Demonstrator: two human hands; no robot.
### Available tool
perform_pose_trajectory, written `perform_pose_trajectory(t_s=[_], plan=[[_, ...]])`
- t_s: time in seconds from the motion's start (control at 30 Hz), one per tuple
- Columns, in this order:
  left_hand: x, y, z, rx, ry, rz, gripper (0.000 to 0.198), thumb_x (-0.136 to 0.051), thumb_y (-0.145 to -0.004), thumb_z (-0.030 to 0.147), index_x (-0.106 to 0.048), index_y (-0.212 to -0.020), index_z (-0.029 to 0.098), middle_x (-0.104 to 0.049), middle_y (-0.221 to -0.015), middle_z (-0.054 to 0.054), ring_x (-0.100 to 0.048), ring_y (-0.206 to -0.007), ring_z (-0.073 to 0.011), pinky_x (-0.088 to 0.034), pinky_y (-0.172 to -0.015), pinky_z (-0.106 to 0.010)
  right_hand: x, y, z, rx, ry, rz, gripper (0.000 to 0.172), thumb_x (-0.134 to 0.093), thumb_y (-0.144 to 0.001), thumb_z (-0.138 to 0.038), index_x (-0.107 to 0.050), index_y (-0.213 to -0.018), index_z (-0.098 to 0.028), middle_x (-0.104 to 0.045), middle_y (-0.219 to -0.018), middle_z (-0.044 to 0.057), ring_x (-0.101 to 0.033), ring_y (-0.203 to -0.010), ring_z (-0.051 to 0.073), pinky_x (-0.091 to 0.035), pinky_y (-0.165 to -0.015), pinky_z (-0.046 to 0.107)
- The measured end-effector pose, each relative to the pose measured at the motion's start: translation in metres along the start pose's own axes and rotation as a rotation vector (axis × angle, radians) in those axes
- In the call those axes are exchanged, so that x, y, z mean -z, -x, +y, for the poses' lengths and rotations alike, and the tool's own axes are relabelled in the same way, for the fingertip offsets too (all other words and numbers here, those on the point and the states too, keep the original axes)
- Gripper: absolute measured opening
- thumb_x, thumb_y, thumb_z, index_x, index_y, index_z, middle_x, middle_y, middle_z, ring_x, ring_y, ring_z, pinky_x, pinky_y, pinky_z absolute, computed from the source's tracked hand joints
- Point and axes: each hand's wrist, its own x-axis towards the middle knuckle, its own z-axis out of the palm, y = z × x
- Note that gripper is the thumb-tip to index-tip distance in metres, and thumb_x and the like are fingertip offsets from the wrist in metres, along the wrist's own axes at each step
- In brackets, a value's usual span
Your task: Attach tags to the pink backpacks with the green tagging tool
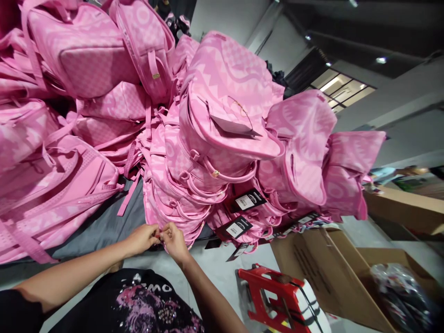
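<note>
A tall heap of pink patterned backpacks (222, 125) fills the table top, several with black hang tags (247, 200) dangling. My left hand (143, 238) and my right hand (174, 241) meet at the near edge of the heap. Both pinch a small part at the bottom of one pink backpack (180, 212). The fingers are closed together and hide what they grip. My bare forearms reach in from the bottom of the head view.
A grey table surface (104, 226) shows under the heap. An open cardboard box (333, 273) with a plastic-wrapped bundle (402, 291) stands at the lower right. A red stool-like object (277, 296) lies on the floor. Another brown box (405, 208) sits at the right.
</note>
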Motion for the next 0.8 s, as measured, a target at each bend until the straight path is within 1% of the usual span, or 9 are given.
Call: perform_pose_trajectory(t_s=[0.07, 0.2, 0.27, 0.37, 0.43, 0.5, 0.63, 0.73, 0.8], plan=[[0.0, 0.0, 0.0, -0.02, 0.004, -0.03, 0.013, -0.052, -0.088, 0.023, -0.066, -0.089, 0.022, -0.072, -0.08, 0.0, -0.068, -0.077, -0.0164, -0.039, -0.067, -0.022, -0.001, -0.001, 0.001, -0.003, -0.003, -0.002, 0.006, -0.055, -0.079, -0.019, -0.052, -0.083, -0.022, -0.057, -0.063, -0.005, -0.056, -0.06, 0.013, -0.042, -0.057, 0.024], [0.002, 0.0, 0.002, 0.022, -0.047, 0.039, 0.016, -0.051, -0.087, 0.018, -0.066, -0.09, 0.019, -0.074, -0.091, -0.007, -0.069, -0.089, -0.0226, -0.038, -0.071, -0.025, -0.004, -0.003, 0.005, -0.022, -0.018, 0.017, 0.007, -0.056, -0.079, -0.02, -0.051, -0.083, -0.022, -0.055, -0.062, -0.006, -0.054, -0.057, 0.013, -0.04, -0.055, 0.023], [0.004, 0.001, 0.003, 0.014, -0.037, 0.03, 0.016, -0.053, -0.087, 0.02, -0.067, -0.096, 0.021, -0.074, -0.09, -0.005, -0.069, -0.088, -0.0213, -0.038, -0.07, -0.024, -0.004, -0.003, 0.007, -0.03, -0.026, 0.025, 0.007, -0.055, -0.079, -0.021, -0.05, -0.083, -0.022, -0.057, -0.063, -0.005, -0.055, -0.058, 0.013, -0.041, -0.055, 0.024], [0.005, 0.002, 0.003, -0.022, -0.018, -0.029, 0.016, -0.053, -0.089, 0.023, -0.068, -0.09, 0.023, -0.073, -0.081, -0.001, -0.069, -0.079, -0.0181, -0.038, -0.067, -0.023, -0.004, -0.002, 0.007, -0.038, -0.028, 0.031, 0.008, -0.057, -0.078, -0.022, -0.051, -0.083, -0.022, -0.057, -0.062, -0.005, -0.056, -0.058, 0.013, -0.04, -0.055, 0.024], [0.005, 0.002, 0.002, -0.015, -0.035, -0.021, 0.019, -0.05, -0.09, 0.021, -0.069, -0.086, 0.022, -0.074, -0.084, -0.004, -0.069, -0.082, -0.0202, -0.039, -0.069, -0.024, -0.004, -0.002, 0.006, -0.051, -0.03, 0.042, 0.009, -0.058, -0.078, -0.024, -0.05, -0.082, -0.022, -0.056, -0.06, -0.005, -0.054, -0.056, 0.013, -0.039, -0.053, 0.023], [0.004, 0.002, 0.002, -0.004, -0.051, 0.007, 0.018, -0.05, -0.09, 0.021, -0.068, -0.09, 0.021, -0.075, -0.092, -0.007, -0.069, -0.089, -0.0226, -0.039, -0.071, -0.026, -0.004, -0.003, 0.007, -0.069, -0.033, 0.058, 0.01, -0.058, -0.077, -0.025, -0.049, -0.081, -0.023, -0.054, -0.059, -0.006, -0.053, -0.054, 0.012, -0.039, -0.052, 0.023], [0.004, 0.002, 0.003, -0.026, -0.022, -0.013, 0.018, -0.05, -0.092, 0.024, -0.068, -0.092, 0.022, -0.075, -0.088, -0.004, -0.069, -0.085, -0.0192, -0.04, -0.071, -0.024, -0.009, -0.008, 0.008, -0.09, -0.015, 0.07, 0.01, -0.057, -0.078, -0.025, -0.047, -0.081, -0.024, -0.057, -0.06, -0.005, -0.057, -0.056, 0.014, -0.044, -0.055, 0.024], [0.005, 0.001, 0.003, -0.024, -0.006, 0.004, 0.021, -0.049, -0.091, 0.022, -0.07, -0.088, 0.021, -0.075, -0.085, -0.005, -0.07, -0.085, -0.0199, -0.041, -0.07, -0.024, -0.007, 0.001, -0.003, -0.093, 0.044, 0.052, 0.009, -0.06, -0.079, -0.025, -0.052, -0.083, -0.024, -0.061, -0.061, -0.003, -0.061, -0.058, 0.016, -0.047, -0.057, 0.027], [0.008, 0.001, 0.002, -0.037, 0.018, 0.016, 0.02, -0.05, -0.09, 0.022, -0.07, -0.091, 0.021, -0.076, -0.087, -0.004, -0.07, -0.085, -0.0196, -0.042, -0.07, -0.024, 0.009, 0.019, -0.028, -0.045, 0.118, 0.015, 0.016, -0.066, -0.077, -0.023, -0.06, -0.091, -0.024, -0.069, -0.072, 0.0, -0.066, -0.067, 0.019, -0.05, -0.062, 0.029]])
